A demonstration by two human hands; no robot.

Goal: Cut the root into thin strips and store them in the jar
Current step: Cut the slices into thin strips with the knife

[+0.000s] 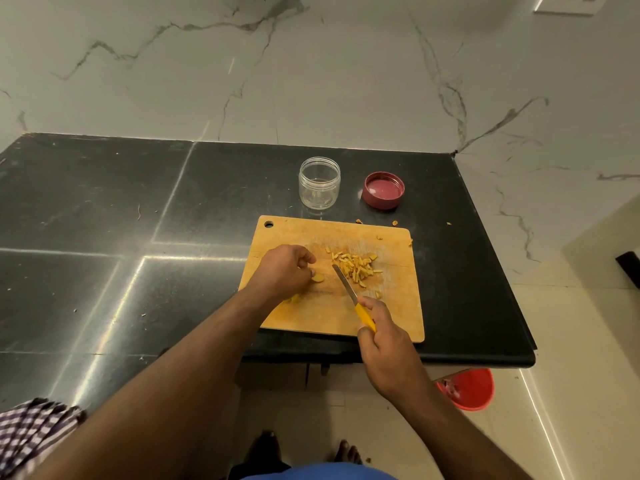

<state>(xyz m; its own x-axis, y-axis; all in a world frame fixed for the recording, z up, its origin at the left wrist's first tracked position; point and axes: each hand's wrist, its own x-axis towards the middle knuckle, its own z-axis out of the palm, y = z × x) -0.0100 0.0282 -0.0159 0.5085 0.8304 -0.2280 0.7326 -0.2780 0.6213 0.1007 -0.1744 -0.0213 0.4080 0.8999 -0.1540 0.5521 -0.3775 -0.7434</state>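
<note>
The board (332, 313) lies at the near right of the black counter (104, 237), its near edge close to the counter's near edge and its right edge near the counter's right edge. Open counter stretches wide to the left and far left; a narrower bare band lies between the board and the far wall.

The counter is dark polished stone with seams and glare. The wall (311, 64) is white marble with grey veins. Pale floor tiles show near and right, with 1 red bucket (467, 389) under the counter's near right corner. A checked cloth (31, 431) sits at the near left.

1 clear jar (319, 183) stands upright and open just beyond the board's far edge, and 1 red lid (383, 190) lies to its right, apart from it, inside up.

The left hand (282, 270) has its fingers curled together, pinching a root piece (317, 278) against the board's middle. The right hand (384, 344) is closed around the yellow handle of 1 knife (349, 292), blade pointing far-left, tip near the strips (355, 266). The strips lie in 1 loose pile right of the blade. A few scraps sit by the board's far right edge.
</note>
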